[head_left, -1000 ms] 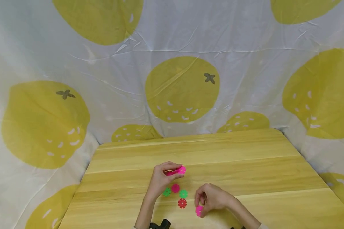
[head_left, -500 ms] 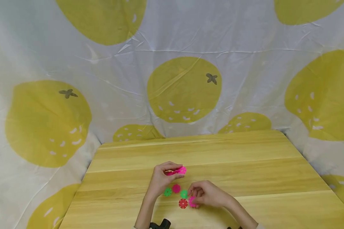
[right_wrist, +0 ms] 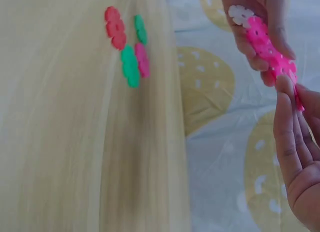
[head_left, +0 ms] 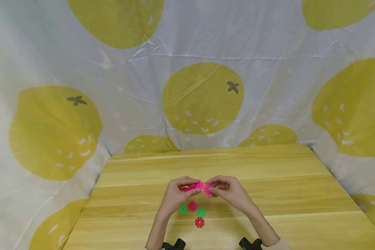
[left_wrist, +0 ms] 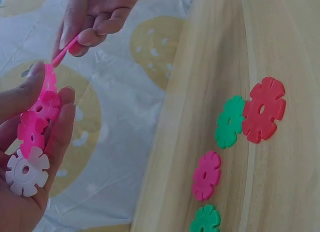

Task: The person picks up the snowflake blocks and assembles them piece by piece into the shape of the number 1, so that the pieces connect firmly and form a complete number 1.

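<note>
My left hand (head_left: pixel 178 194) grips a short chain of interlocking snowflake discs between thumb and fingers. Several pink discs (left_wrist: pixel 25 128) make up the chain, with a white disc (left_wrist: pixel 36 181) at its palm end. My right hand (head_left: pixel 232 190) pinches a single pink snowflake disc (head_left: pixel 207 190) beside the chain's free end. In the left wrist view that disc is seen nearly edge-on; whether it touches the chain I cannot tell. Below the hands, a red disc (head_left: pixel 199 225), a green disc (head_left: pixel 201 212), a darker pink disc (head_left: pixel 192 206) and another green disc (head_left: pixel 183 209) lie flat.
The wooden table (head_left: pixel 253 163) spreads out under both hands. Behind it hangs a white cloth (head_left: pixel 268 86) printed with yellow fruit. Black wrist-worn gear (head_left: pixel 175 245) shows at the bottom edge.
My right hand has carried its pink disc up and leftward, from the table's near part to the chain's end. The left hand and its chain stay almost still.
</note>
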{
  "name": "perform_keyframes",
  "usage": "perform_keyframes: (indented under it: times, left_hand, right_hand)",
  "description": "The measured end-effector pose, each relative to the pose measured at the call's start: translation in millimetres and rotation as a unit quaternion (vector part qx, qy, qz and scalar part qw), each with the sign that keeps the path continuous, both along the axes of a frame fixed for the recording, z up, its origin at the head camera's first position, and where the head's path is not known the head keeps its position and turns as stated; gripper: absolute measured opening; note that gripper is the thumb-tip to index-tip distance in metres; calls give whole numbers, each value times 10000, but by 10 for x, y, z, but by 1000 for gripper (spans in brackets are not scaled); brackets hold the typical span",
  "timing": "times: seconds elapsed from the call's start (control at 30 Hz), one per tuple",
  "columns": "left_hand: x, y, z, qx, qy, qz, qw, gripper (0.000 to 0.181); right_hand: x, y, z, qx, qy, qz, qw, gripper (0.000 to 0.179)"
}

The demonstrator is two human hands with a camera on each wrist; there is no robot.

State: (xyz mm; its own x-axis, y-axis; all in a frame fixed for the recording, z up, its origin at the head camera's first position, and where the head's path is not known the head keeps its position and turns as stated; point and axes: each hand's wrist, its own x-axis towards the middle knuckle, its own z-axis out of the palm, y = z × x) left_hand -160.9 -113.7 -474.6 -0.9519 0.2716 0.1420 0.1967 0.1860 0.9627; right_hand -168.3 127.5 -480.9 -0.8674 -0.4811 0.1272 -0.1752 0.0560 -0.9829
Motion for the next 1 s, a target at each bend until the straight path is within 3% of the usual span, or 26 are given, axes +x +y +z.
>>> perform_keyframes:
  times: [0.4,1.0]
  left_hand:
    - [61,-23,11,51,-259,-129,9996,32]
    - [56,-47,67,146,-232,-399,9988,27]
  right_hand:
    - [81,-44,6,-164,51,-423,9990,31]
    - [50,-6,77,-390,317,-273,9984,29]
